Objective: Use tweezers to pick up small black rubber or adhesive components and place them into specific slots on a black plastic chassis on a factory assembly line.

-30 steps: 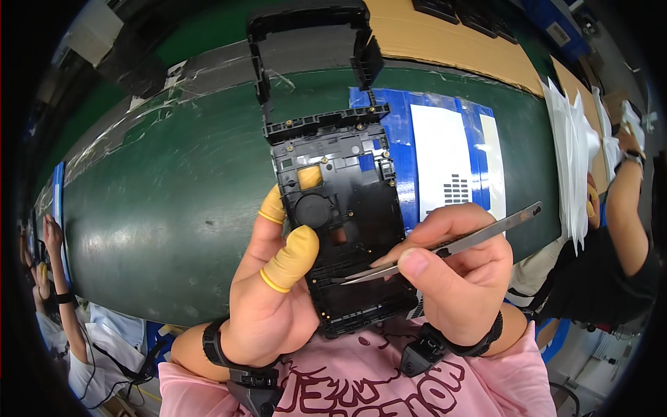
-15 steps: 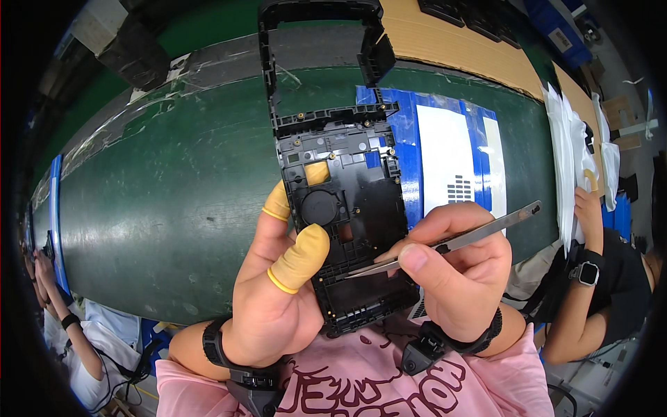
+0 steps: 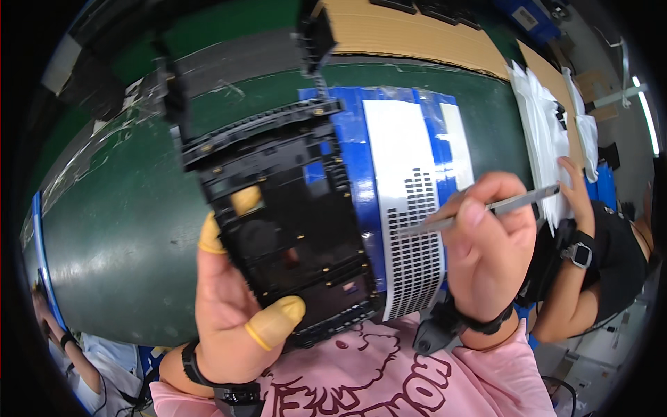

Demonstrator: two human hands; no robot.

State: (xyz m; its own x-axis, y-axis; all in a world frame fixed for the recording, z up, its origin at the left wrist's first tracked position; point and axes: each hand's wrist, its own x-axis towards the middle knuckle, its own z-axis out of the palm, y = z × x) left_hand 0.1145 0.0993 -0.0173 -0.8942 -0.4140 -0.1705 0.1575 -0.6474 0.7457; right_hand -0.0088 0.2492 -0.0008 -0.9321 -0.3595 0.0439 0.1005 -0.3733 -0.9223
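Observation:
My left hand (image 3: 233,313), with yellow finger cots on at least two fingers, grips a black plastic housing (image 3: 313,208) by its lower left side. The housing is tilted and slightly blurred; small brass-coloured dots mark its edges, and an open frame extends from its far end. Pinched in my right hand (image 3: 490,254) is a pair of metal tweezers (image 3: 517,203). Their tips point left, over a white sheet (image 3: 399,139) bearing rows of small black rectangular pieces. Whether the tips touch the sheet or hold a piece, I cannot make out.
The sheet lies on a blue board (image 3: 354,167) on the green table (image 3: 125,236). Cardboard (image 3: 417,38) runs along the far side, with white bags (image 3: 538,139) at the right. A co-worker's arm (image 3: 570,278) with a watch is at right; another person's arm (image 3: 83,358) is at left.
My left hand has moved left with the housing, which is now turned and uncovers more of the sheet. The tweezers have gone from the housing's lower part to over the sheet.

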